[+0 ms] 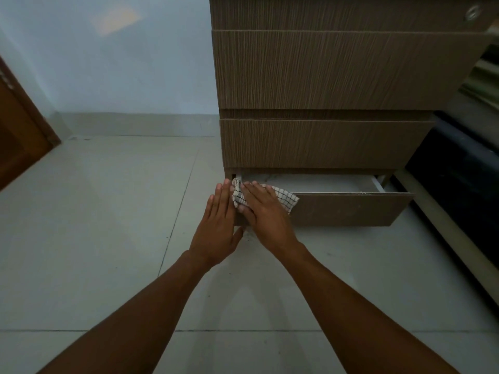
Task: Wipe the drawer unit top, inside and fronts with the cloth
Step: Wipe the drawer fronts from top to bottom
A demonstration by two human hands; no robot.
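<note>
A brown wood-grain drawer unit (324, 71) stands against the wall on the right. Its bottom drawer (351, 209) is pulled out, showing a white inside (310, 182). A white cloth with a dark check (283, 198) lies over the left end of that drawer's front edge. My right hand (264, 211) lies flat on the cloth, pressing it against the drawer front. My left hand (218, 225) rests with straight fingers against the drawer's left end, beside the cloth, fingertips touching its bunched corner. The two drawers above are closed.
Pale floor tiles (108, 225) spread to the left and front. A brown wooden door (19, 130) stands at the far left. Dark furniture (459, 171) sits close on the unit's right side. A metal lock (472, 12) shows at the unit's upper right.
</note>
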